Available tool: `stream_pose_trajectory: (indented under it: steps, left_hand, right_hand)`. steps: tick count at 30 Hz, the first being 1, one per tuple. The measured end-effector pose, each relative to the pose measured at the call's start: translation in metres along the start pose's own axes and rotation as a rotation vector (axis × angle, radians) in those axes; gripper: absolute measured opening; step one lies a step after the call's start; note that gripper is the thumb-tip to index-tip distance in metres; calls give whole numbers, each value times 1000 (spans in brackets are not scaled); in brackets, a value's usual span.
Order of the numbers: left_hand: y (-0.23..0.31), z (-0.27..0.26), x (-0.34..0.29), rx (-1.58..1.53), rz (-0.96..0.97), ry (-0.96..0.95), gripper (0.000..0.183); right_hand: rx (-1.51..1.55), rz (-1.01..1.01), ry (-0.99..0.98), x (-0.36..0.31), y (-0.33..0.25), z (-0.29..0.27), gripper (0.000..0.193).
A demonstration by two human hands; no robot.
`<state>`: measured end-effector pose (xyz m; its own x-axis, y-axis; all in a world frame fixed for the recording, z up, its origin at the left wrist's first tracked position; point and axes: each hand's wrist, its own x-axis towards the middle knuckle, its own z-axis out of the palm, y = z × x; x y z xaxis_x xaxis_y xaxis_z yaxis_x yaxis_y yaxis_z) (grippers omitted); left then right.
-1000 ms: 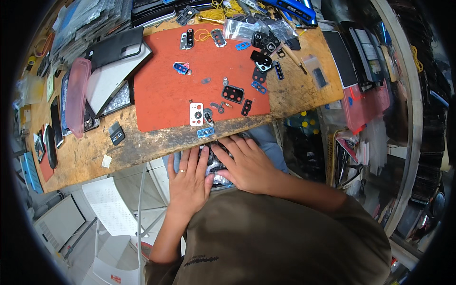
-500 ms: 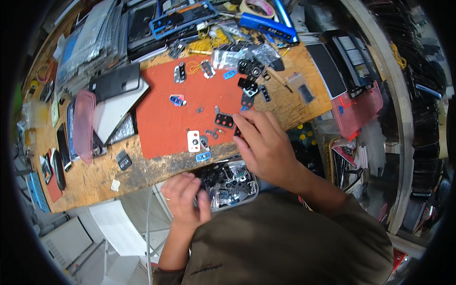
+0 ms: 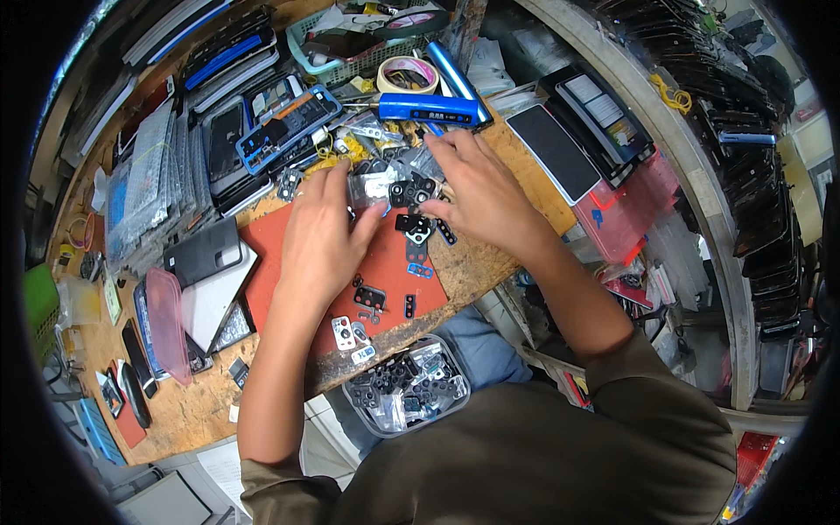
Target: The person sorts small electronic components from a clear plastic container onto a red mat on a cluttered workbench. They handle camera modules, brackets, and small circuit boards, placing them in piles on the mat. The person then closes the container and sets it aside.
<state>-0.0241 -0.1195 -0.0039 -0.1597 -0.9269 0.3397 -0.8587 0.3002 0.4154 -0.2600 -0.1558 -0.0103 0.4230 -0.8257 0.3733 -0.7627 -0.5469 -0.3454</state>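
My left hand [image 3: 322, 232] reaches over the red mat [image 3: 269, 241], fingers stretched and thumb apart. Opposite it, my right hand [image 3: 483, 191] has its fingers spread beside a heap of black camera lens covers [image 3: 409, 194]. Neither hand visibly holds anything; what lies under the fingertips is partly hidden. A clear plastic bag [image 3: 372, 187] lies between the hands. Nearer me on the mat are a black lens cover with several holes [image 3: 369, 299], a white one [image 3: 342, 332], a slim black one [image 3: 409, 305] and a blue one [image 3: 420, 270].
A clear plastic tub [image 3: 424, 423] of small parts sits below the table's front edge. Behind the hands lie a blue cylindrical tool [image 3: 429, 109], a tape roll [image 3: 408, 75] and a blue phone frame [image 3: 289, 129]. Bubble-wrapped packets [image 3: 149, 188] stack at the left.
Both hands have moved away from me toward the mat's far side; the left rose from beside the tub. A slim black lens cover now shows where the right hand was. The view has shifted.
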Motion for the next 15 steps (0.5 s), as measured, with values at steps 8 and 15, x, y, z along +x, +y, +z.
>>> stream_pose_trajectory:
  steps: [8,15]
  left_hand:
    - [3,23,16,-66,2,-91,73]
    - [6,14,1,-17,-167,-85,64]
  right_hand:
    - [209,8,-221,19,3,9,91]
    - [137,-89,-303,35,10,11,70]
